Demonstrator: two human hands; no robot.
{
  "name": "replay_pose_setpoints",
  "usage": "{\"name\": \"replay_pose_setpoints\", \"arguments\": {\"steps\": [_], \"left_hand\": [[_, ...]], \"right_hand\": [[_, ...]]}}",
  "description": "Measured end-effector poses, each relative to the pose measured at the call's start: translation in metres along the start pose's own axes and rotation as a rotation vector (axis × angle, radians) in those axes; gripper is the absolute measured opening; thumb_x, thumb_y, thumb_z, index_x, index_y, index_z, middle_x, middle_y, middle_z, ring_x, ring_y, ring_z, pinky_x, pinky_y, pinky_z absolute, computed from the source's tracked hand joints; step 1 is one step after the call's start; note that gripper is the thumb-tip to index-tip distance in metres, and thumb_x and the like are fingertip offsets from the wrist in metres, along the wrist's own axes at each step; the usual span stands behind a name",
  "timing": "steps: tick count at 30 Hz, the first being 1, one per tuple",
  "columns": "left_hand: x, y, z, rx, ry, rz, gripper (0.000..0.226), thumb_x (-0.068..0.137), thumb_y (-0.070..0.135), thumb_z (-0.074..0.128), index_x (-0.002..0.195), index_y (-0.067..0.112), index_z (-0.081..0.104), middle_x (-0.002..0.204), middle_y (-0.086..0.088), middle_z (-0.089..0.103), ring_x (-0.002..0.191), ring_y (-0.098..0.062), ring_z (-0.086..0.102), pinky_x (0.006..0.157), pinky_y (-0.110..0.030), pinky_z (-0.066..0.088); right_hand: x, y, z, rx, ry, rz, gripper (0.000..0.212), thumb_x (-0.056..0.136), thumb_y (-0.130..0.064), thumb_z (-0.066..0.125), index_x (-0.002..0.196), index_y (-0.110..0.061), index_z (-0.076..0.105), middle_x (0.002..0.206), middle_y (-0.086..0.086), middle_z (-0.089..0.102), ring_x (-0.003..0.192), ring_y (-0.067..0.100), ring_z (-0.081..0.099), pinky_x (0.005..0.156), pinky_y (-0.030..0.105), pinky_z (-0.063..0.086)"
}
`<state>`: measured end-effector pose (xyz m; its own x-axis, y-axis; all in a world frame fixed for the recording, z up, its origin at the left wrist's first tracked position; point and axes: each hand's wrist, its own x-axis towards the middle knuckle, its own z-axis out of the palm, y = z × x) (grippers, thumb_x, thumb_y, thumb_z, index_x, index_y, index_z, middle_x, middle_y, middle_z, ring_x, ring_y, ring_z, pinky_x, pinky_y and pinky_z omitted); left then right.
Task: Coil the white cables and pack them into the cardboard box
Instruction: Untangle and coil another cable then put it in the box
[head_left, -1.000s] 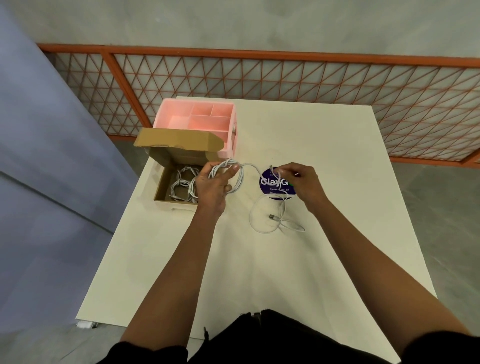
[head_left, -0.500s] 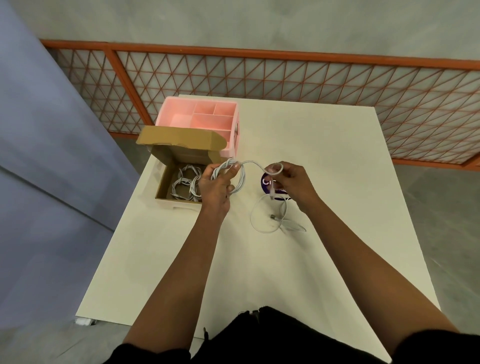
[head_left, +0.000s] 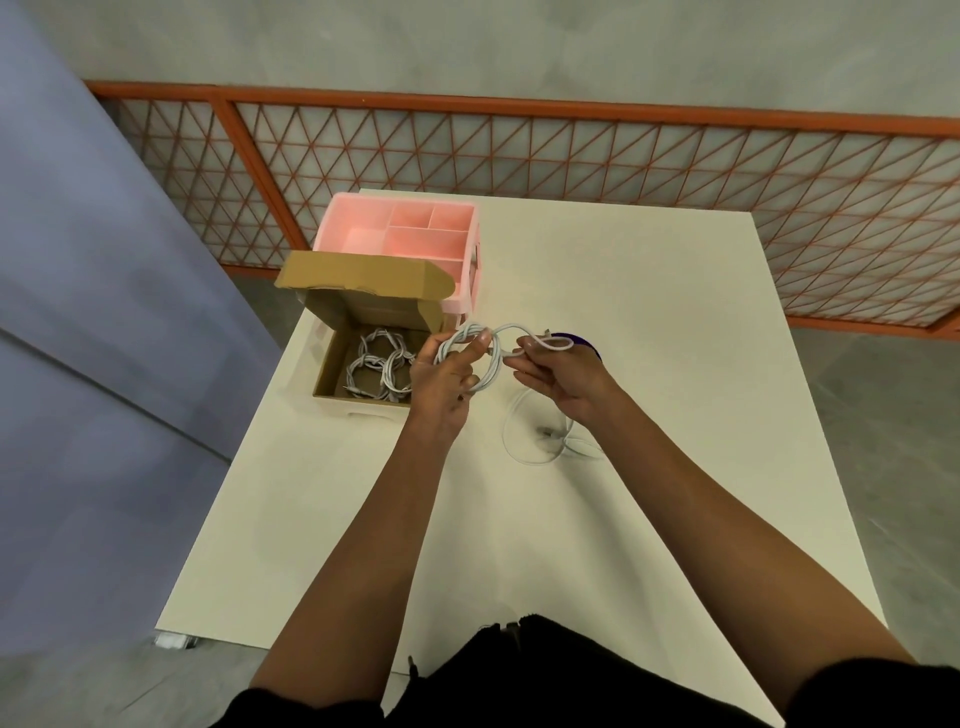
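The left hand (head_left: 441, 382) curls its fingers and thumb around a coiled white cable (head_left: 460, 339), a thin, smooth cord wound into several round, slightly twisted turns and held just above the white table (head_left: 623, 291). The right hand (head_left: 563, 382) pinches a small loop (head_left: 550, 343) of the same cord's free length beside the coil. Left of the hands, the open cardboard box (head_left: 363, 312) holds other bundled cables (head_left: 382, 364). A loose cable (head_left: 546, 431) lies in a wide ring on the table under the right wrist.
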<state>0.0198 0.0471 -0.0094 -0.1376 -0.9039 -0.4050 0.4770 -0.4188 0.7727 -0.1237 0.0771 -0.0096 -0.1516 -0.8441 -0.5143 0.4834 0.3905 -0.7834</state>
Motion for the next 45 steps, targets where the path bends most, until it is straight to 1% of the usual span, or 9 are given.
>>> {"name": "replay_pose_setpoints", "arguments": {"steps": [11, 16, 20, 22, 26, 30, 34, 38, 45], "left_hand": [[-0.004, -0.001, 0.003, -0.008, -0.107, -0.166, 0.017, 0.086, -0.002, 0.061, 0.087, 0.015, 0.057, 0.056, 0.006, 0.062, 0.028, -0.001, 0.028, 0.031, -0.01, 0.023], [-0.005, -0.002, 0.005, 0.011, -0.085, -0.123, 0.017, 0.083, -0.003, 0.064, 0.094, 0.011, 0.061, 0.064, 0.002, 0.069, 0.051, -0.007, 0.064, 0.042, -0.015, 0.046], [-0.004, -0.001, 0.005, 0.039, -0.036, -0.068, 0.023, 0.079, -0.005, 0.069, 0.094, 0.01, 0.06, 0.068, 0.001, 0.069, 0.052, -0.008, 0.065, 0.039, -0.013, 0.043], [-0.004, -0.002, 0.006, 0.038, -0.029, -0.063, 0.025, 0.078, -0.005, 0.069, 0.096, 0.01, 0.059, 0.073, -0.002, 0.068, 0.051, -0.007, 0.064, 0.038, -0.012, 0.041], [-0.003, -0.004, 0.007, 0.048, -0.026, -0.081, 0.033, 0.077, -0.003, 0.071, 0.105, 0.009, 0.059, 0.086, -0.006, 0.066, 0.056, -0.009, 0.064, 0.039, -0.014, 0.041], [0.0, -0.004, 0.008, 0.075, -0.018, -0.06, 0.025, 0.076, -0.001, 0.072, 0.093, 0.012, 0.059, 0.078, -0.005, 0.062, 0.044, -0.007, 0.045, 0.034, -0.013, 0.028], [0.002, 0.0, 0.012, 0.124, 0.006, 0.029, 0.024, 0.074, -0.001, 0.075, 0.086, 0.013, 0.06, 0.077, -0.007, 0.062, 0.048, -0.01, 0.04, 0.038, -0.016, 0.027], [0.002, 0.002, 0.011, 0.137, -0.005, 0.049, 0.024, 0.074, -0.001, 0.076, 0.084, 0.014, 0.061, 0.078, -0.006, 0.063, 0.056, -0.015, 0.044, 0.042, -0.02, 0.029], [0.0, 0.005, 0.015, 0.145, -0.021, 0.048, 0.029, 0.07, -0.006, 0.076, 0.083, 0.013, 0.058, 0.073, -0.007, 0.059, 0.049, -0.012, 0.042, 0.037, -0.017, 0.028]], "right_hand": [[-0.004, 0.002, -0.01, -0.089, -0.116, 0.077, 0.015, 0.095, -0.007, 0.053, 0.09, -0.016, 0.064, 0.071, -0.005, 0.067, 0.07, 0.003, 0.064, 0.073, 0.02, 0.048], [-0.008, 0.004, -0.005, -0.099, -0.136, 0.151, 0.014, 0.093, -0.01, 0.056, 0.085, -0.019, 0.062, 0.066, -0.01, 0.07, 0.07, 0.0, 0.067, 0.074, 0.021, 0.045], [-0.009, 0.007, -0.003, -0.067, -0.132, 0.268, 0.017, 0.094, -0.016, 0.055, 0.081, -0.025, 0.06, 0.065, -0.017, 0.068, 0.08, -0.001, 0.061, 0.079, 0.023, 0.034], [-0.011, 0.008, 0.0, -0.019, -0.126, 0.322, 0.019, 0.096, -0.017, 0.053, 0.08, -0.026, 0.058, 0.062, -0.017, 0.067, 0.075, -0.002, 0.059, 0.072, 0.021, 0.032], [-0.016, 0.006, 0.004, 0.06, -0.123, 0.382, 0.022, 0.096, -0.013, 0.051, 0.076, -0.02, 0.058, 0.062, -0.01, 0.066, 0.043, -0.001, 0.05, 0.05, 0.014, 0.028], [-0.017, 0.01, 0.005, 0.275, -0.173, 0.412, 0.022, 0.098, -0.01, 0.044, 0.081, -0.015, 0.058, 0.066, -0.007, 0.065, 0.032, 0.001, 0.035, 0.035, 0.01, 0.022], [-0.017, 0.014, 0.007, 0.372, -0.222, 0.356, 0.014, 0.095, -0.023, 0.052, 0.088, -0.015, 0.059, 0.074, -0.006, 0.06, 0.041, 0.002, 0.042, 0.04, 0.012, 0.033], [-0.022, 0.005, 0.012, 0.249, -0.221, 0.321, 0.024, 0.073, -0.036, 0.072, 0.085, -0.016, 0.065, 0.074, -0.005, 0.061, 0.058, 0.005, 0.054, 0.058, 0.018, 0.046], [-0.022, 0.0, 0.019, 0.239, -0.204, 0.317, 0.006, 0.087, -0.003, 0.062, 0.086, -0.008, 0.063, 0.065, 0.0, 0.067, 0.058, 0.007, 0.065, 0.064, 0.019, 0.057]]}}
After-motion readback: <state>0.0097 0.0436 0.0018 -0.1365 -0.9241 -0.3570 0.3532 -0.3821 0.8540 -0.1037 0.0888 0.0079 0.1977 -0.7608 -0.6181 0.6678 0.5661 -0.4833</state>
